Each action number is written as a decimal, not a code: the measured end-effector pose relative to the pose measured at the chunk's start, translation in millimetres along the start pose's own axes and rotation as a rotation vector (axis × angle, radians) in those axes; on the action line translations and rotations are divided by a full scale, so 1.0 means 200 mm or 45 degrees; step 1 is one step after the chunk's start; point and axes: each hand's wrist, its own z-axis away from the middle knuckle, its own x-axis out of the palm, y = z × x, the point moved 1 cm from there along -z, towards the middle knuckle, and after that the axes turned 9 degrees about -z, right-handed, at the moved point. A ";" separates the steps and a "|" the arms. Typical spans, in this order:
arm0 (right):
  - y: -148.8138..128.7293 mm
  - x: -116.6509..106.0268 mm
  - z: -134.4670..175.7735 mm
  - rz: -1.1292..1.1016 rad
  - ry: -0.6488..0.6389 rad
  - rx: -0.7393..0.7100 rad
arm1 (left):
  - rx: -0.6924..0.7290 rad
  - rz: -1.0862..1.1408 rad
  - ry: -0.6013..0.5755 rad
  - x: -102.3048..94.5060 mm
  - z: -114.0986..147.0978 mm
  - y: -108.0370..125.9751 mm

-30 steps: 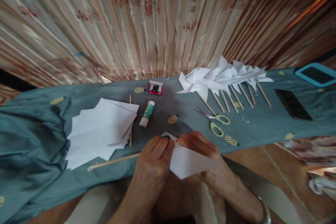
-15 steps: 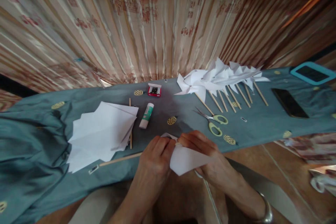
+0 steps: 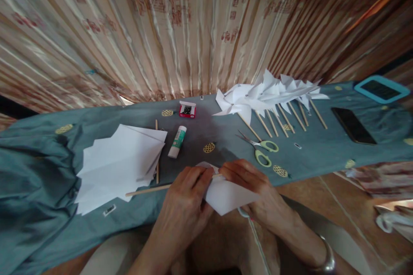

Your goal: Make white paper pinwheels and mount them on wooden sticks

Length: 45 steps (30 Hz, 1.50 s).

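Close to my lap, my left hand [image 3: 189,193] is closed around a thin wooden stick [image 3: 148,190]. One end of the stick reaches out left over the paper stack, and its other end shows at the white paper pinwheel [image 3: 227,195]. My right hand [image 3: 247,184] grips the pinwheel from the right, fingers bent over its top. Both hands nearly meet at the pinwheel's middle, where the fingers hide the join. A light cord [image 3: 256,236] hangs below my right hand.
Left lies a stack of white paper [image 3: 119,167], beside another stick [image 3: 157,167]. Beyond are a glue stick [image 3: 177,142] and an open red box [image 3: 187,110]. Scissors [image 3: 262,150], several finished pinwheels [image 3: 248,99], a phone [image 3: 353,125] and a blue-framed device [image 3: 382,89] lie rightward.
The stick's left end has risen a little and now overlaps the paper stack. My left hand's grip has shifted slightly. The whole view has moved a little.
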 end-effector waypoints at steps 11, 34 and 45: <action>0.00 -0.02 0.01 0.069 -0.007 -0.028 | -0.033 0.059 0.009 -0.03 0.03 -0.04; -0.01 0.00 0.04 0.118 -0.068 -0.075 | -0.120 0.296 -0.122 0.03 0.03 -0.02; -0.01 0.01 0.04 0.123 -0.017 -0.099 | -0.136 0.292 -0.149 0.03 0.03 -0.02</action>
